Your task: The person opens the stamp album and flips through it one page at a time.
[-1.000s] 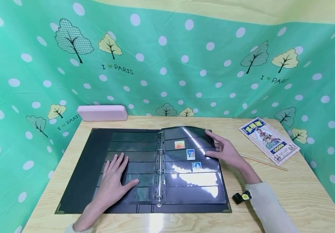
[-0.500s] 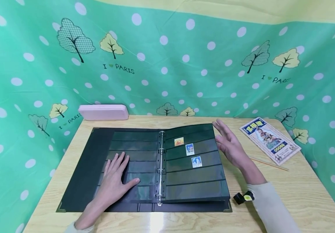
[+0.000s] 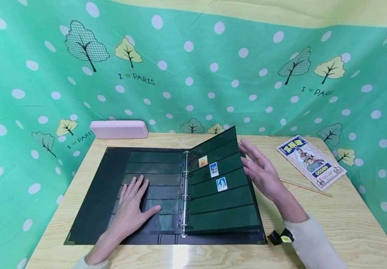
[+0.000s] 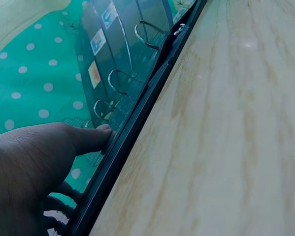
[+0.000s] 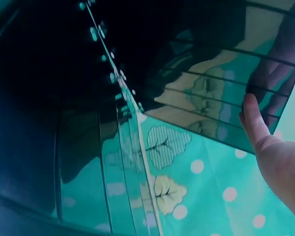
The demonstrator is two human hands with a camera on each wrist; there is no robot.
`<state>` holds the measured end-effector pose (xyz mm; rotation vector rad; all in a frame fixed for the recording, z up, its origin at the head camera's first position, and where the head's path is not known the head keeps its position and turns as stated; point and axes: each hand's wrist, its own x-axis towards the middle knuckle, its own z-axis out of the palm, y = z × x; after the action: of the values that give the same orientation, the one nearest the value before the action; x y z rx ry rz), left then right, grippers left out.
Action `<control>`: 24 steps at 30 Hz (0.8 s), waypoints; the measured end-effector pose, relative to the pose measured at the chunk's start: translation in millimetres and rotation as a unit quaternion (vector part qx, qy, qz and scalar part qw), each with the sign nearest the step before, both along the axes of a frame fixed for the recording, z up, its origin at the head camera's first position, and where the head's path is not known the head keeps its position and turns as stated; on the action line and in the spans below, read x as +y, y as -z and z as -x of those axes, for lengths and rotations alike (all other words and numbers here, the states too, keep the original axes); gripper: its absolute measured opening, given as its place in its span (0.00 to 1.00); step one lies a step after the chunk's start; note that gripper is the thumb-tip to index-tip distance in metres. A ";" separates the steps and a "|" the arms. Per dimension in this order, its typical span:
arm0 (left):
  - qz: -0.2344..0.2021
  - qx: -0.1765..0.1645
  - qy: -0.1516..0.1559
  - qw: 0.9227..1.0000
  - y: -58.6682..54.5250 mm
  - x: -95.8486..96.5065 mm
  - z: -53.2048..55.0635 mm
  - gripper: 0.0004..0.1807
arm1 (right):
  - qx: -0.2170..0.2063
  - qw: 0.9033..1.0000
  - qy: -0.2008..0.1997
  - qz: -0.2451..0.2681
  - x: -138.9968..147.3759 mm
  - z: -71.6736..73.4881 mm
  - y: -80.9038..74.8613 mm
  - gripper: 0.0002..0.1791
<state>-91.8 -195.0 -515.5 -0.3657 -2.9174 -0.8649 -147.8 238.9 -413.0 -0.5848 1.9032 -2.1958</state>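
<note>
A black ring-binder stamp album lies spread on the table. My left hand rests with spread fingers on its left page; in the left wrist view, the thumb lies near the metal rings. On the right, a dark pocket page stands tilted up from the rings. It bears an orange stamp and two blue stamps. My right hand is behind this page's outer edge, fingers fairly straight. The right wrist view shows a digit against the page's glossy underside.
A pink case stands at the back left. At the right lies a printed booklet beside a thin orange stick. A polka-dot curtain hangs behind the wooden table.
The right page has risen from nearly flat to a steep tilt, its outer edge swinging up and leftward. My right hand has moved behind that edge. My left hand stays where it was.
</note>
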 end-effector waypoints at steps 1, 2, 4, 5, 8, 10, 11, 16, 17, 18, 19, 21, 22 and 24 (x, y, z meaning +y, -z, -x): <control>0.001 -0.001 0.000 1.000 -0.3 0.0 0.1 0.56 | 0.008 1.000 -0.004 0.000 -1.8 -2.5 -1.0 0.37; 0.003 -0.003 0.000 1.000 -0.5 0.1 0.3 0.56 | 0.016 1.000 -0.009 0.001 -3.5 -5.0 -2.0 0.37; 0.003 -0.005 -0.001 1.000 -1.0 0.2 0.4 0.56 | 0.029 0.999 -0.021 0.013 -6.5 -9.6 -3.6 0.36; 0.003 -0.006 -0.001 1.000 -1.3 0.4 0.4 0.56 | 0.037 0.999 -0.029 0.022 -7.9 -11.5 -4.2 0.36; 0.003 -0.007 -0.001 1.000 -2.1 1.0 0.4 0.56 | 0.063 0.995 -0.053 0.054 -11.4 -15.7 -4.4 0.35; 0.004 -0.006 -0.001 1.000 -2.7 1.3 0.3 0.56 | 0.081 0.991 -0.070 0.074 -13.1 -17.4 -3.6 0.34; 0.004 -0.006 -0.001 1.000 -2.9 1.5 0.1 0.56 | 0.087 0.990 -0.078 0.084 -13.9 -17.8 -2.9 0.34; -0.005 0.004 -0.001 1.000 -5.0 3.0 -0.4 0.52 | 0.093 0.980 -0.113 0.136 -17.9 -18.4 0.0 0.30; -0.013 0.011 -0.001 1.000 -5.7 3.8 -0.3 0.50 | 0.088 0.977 -0.121 0.150 -19.0 -18.4 0.3 0.30; -0.022 0.019 -0.001 1.000 -6.7 4.7 -0.2 0.47 | 0.086 0.975 -0.128 0.161 -20.2 -18.6 0.6 0.30; -0.032 0.029 -0.001 0.999 -7.7 6.0 -0.1 0.44 | 0.087 0.973 -0.132 0.168 -21.4 -18.9 0.7 0.30; -0.054 0.048 0.001 0.997 -10.3 9.2 -0.3 0.38 | 0.091 0.970 -0.137 0.178 -23.9 -20.2 1.0 0.30; -0.064 0.057 0.001 0.996 -11.7 11.2 -0.8 0.36 | 0.093 0.970 -0.137 0.180 -25.2 -20.9 0.9 0.30; -0.078 0.071 0.000 0.994 -15.1 15.4 -2.6 0.31 | 0.101 0.971 -0.129 0.173 -28.0 -22.5 0.4 0.30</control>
<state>-89.2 -179.6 -500.4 -0.3986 -2.6993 -1.0137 -125.3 210.8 -413.4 -1.0857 1.4246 -2.3771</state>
